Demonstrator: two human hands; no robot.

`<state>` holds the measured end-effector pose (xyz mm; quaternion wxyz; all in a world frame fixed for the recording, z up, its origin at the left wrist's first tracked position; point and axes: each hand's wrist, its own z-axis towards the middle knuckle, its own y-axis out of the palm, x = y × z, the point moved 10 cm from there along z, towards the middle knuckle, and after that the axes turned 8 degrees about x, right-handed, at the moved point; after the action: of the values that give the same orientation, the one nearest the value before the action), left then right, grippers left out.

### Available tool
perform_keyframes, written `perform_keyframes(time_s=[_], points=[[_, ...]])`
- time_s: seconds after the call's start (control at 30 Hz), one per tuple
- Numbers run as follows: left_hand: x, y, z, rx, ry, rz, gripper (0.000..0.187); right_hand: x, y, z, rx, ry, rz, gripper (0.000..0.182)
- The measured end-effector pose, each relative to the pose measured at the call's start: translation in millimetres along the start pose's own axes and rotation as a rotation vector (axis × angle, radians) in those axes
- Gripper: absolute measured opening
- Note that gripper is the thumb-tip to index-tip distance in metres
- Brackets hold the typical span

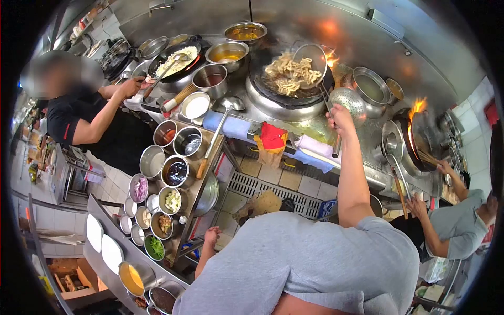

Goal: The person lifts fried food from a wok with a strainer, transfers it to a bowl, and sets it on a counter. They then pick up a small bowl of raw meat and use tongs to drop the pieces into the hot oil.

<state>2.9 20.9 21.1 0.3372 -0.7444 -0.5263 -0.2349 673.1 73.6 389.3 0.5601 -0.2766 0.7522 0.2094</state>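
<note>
Grey cloth of your shirt point(299, 257) fills the bottom of the view, hiding much of your left arm and part of the floor. Your left hand point(211, 236) hangs low beside it, small and loosely curled; you cannot tell exactly how far its fingers are open, and nothing shows in its grasp. Your right hand point(342, 119) reaches over the stove, closed around the long thin handle of a round metal strainer point(311, 60). A round silver skimmer full of small holes point(349, 105) lies right by that hand, its tubular handle emerging below your fingers, and whether you grip it too is unclear. The strainer overlaps the right side of a wide dark wok point(257, 65), covering some of its inside, with orange flame point(331, 56) at the far edge. Around you are steel bowls of amber liquid point(228, 54), a folded red and yellow cloth point(273, 137) on the stove's front edge, and a co-worker in black point(84, 115) to your left and another in grey point(457, 226) to your right, each at a pan. Curled pale-tan strips of food point(289, 68) lie heaped in the wok, glossy and browned in places, some beside the strainer's rim.
</note>
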Motion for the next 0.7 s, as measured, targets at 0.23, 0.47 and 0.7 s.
perform_keyframes(time_s=[0.23,0.47,0.7], points=[[-2,9,-14,-0.1,0.254,0.374,0.029,-17,22,31,0.089,-0.123,-0.065,0.018],[-20,6,-4,-0.024,-0.042,0.041,0.028,-20,44,37,0.154,-0.225,-0.292,0.022],[-12,3,-18,-0.097,0.166,0.24,0.031,-15,12,24,0.179,-0.189,-0.213,0.031]])
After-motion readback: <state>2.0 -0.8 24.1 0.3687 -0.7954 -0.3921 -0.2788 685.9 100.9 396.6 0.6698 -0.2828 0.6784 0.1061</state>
